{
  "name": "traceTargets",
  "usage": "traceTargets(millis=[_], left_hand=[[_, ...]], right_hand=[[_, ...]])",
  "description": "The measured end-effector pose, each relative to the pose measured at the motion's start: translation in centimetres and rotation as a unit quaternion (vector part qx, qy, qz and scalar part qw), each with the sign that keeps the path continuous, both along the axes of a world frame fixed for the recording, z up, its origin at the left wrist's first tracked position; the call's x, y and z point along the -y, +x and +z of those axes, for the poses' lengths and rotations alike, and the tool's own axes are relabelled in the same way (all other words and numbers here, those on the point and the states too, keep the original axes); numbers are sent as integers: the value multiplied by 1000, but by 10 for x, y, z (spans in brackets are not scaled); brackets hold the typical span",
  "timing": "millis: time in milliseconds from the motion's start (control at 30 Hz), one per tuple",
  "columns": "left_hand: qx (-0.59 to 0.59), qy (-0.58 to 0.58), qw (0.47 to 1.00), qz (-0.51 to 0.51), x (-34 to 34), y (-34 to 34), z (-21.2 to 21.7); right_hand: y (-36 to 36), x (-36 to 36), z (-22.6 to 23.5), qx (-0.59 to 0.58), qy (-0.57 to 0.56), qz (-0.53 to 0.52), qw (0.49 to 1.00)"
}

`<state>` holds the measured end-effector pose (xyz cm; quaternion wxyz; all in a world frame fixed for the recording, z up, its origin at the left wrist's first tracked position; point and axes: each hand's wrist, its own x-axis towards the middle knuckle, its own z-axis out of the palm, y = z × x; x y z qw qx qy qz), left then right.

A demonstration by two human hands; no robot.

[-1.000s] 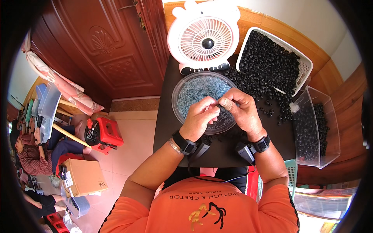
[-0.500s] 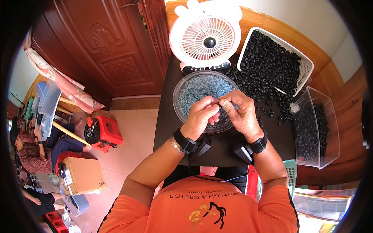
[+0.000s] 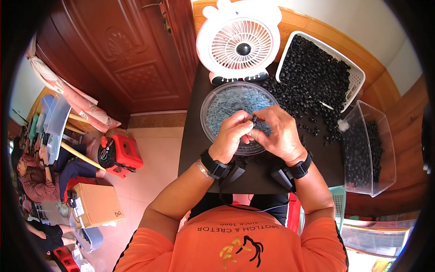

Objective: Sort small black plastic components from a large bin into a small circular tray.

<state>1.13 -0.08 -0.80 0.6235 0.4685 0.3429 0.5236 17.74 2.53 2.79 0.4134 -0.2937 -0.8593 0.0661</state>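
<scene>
Two Hands Meet Over a Tub of Blue Pieces

A worker in an orange shirt brings both hands together above the near half of a round clear tub, which sits on a dark table with many small blue pieces inside it. The small black part at the center of the action is held up over the tub, between the fingertips of the two hands. The left hand pinches narrowly, thumb and forefinger close together at the part. The right hand bends its forefinger over the same part, with its thumb just below, so the grip is narrow there too; the fingers hide most of the part, and its exact shape cannot be told. A black band circles the left wrist, on the near side of the tub.

Just beyond the tub stands a white fan. Right of the tub and farther back, a white basket lies tipped with black rings heaped in it and spilling onto the table toward the tub. Well to the right of the tub, a clear bin contains more black pieces. On the floor, left of the tub, are a red stool and, nearer the worker, a cardboard box.
</scene>
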Motion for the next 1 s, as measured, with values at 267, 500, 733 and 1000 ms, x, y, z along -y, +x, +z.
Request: traceTargets(millis=[267, 500, 733, 1000], left_hand=[[28, 2, 999, -30, 1, 0, 0], [58, -1, 996, -63, 3, -1, 4], [51, 14, 997, -52, 4, 4, -1], [21, 39, 998, -47, 8, 7, -3]], right_hand=[[3, -3, -3, -52, -3, 33, 998], [6, -7, -5, -52, 45, 57, 996], [7, -4, 0, -44, 71, 51, 995], [7, -2, 1, -12, 82, 53, 995]])
